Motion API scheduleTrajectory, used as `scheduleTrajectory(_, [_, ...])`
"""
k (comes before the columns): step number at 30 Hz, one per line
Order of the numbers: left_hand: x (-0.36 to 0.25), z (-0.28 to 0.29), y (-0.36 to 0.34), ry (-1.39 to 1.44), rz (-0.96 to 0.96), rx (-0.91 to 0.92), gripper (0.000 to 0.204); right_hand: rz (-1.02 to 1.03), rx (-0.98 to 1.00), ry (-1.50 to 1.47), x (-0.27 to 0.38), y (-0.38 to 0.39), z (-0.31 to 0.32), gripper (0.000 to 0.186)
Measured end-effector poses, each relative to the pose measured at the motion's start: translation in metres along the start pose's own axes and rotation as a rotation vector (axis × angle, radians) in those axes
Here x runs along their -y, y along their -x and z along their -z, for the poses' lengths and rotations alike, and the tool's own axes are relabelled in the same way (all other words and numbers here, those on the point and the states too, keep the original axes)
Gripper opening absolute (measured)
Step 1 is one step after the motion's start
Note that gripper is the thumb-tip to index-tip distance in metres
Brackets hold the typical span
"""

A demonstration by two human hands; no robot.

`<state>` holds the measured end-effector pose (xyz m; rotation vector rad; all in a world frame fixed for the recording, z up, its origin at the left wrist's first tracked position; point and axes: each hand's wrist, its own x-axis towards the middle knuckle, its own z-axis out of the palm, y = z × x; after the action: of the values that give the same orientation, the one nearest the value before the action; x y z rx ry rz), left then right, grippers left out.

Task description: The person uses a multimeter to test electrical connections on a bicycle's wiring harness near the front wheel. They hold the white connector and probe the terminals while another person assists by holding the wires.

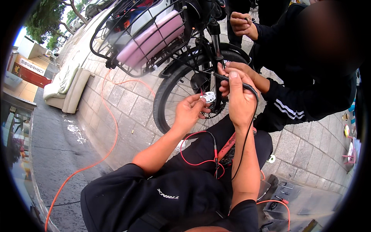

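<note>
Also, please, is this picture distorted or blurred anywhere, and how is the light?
In the head view: black corners, with the paving curving near the rim; soft daylight, no hard shadows; the co-worker's head blurred out, the left hand and front wheel fairly sharp.

Grey paving slabs (125, 105), cream sofa (73, 94), dark ground strip (58, 147), green trees (40, 19)

We are seeing matt black rubber on the front wheel (159, 104), glossy chromed metal on the fork tube (216, 41) above its hub, smooth black plastic on the test probe (224, 78) before it, rough-looking stone paving (125, 104) around it.
</note>
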<state>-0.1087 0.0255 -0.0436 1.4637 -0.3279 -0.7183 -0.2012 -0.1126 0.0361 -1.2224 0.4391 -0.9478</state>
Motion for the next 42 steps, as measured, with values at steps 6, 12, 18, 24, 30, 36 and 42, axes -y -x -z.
scheduleTrajectory(6, [-0.003,-0.002,0.003,-0.016,0.007,-0.013,0.037,0.070,0.080,-0.023,-0.011,-0.026,-0.025,0.030])
scheduleTrajectory(12, [-0.007,-0.001,0.002,-0.061,0.007,-0.016,0.040,0.120,0.135,-0.029,-0.022,-0.055,-0.041,0.034])
scheduleTrajectory(18, [-0.004,0.001,0.004,-0.023,0.019,-0.009,0.044,0.080,0.172,-0.017,-0.027,-0.066,-0.043,0.030])
scheduleTrajectory(24, [-0.005,0.005,0.005,-0.008,0.012,0.016,0.045,0.129,0.217,0.007,-0.028,-0.068,-0.045,0.028])
scheduleTrajectory(30, [-0.003,0.005,0.005,0.023,0.006,0.042,0.043,0.104,0.216,0.020,-0.027,-0.069,-0.045,0.028])
scheduleTrajectory(36, [-0.004,0.006,0.006,0.033,-0.010,0.036,0.041,0.025,0.277,-0.047,-0.029,-0.076,-0.042,0.029])
scheduleTrajectory(42, [-0.007,0.004,0.008,0.028,-0.012,0.035,0.039,-0.029,0.338,-0.090,-0.035,-0.085,-0.031,0.033])
